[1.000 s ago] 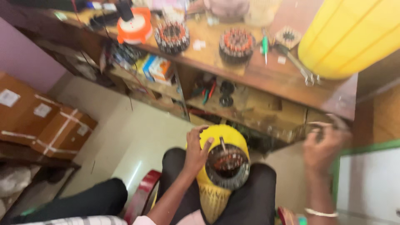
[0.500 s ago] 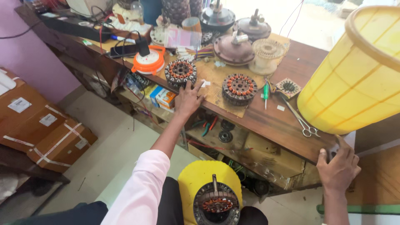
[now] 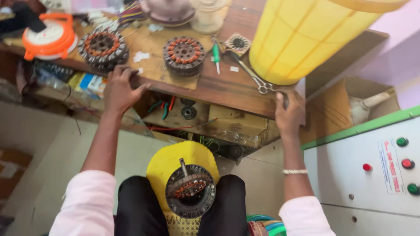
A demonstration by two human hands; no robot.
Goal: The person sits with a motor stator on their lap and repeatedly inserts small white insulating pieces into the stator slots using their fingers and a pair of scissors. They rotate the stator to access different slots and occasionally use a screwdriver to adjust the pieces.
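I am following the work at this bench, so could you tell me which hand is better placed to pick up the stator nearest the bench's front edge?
Probably the left hand: it rests on the bench edge just beside the stator. The right hand grips the edge near the scissors, farther away.

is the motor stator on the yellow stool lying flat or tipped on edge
Lying flat: the round copper-wound motor stator rests on the yellow plastic stool, opening facing up.
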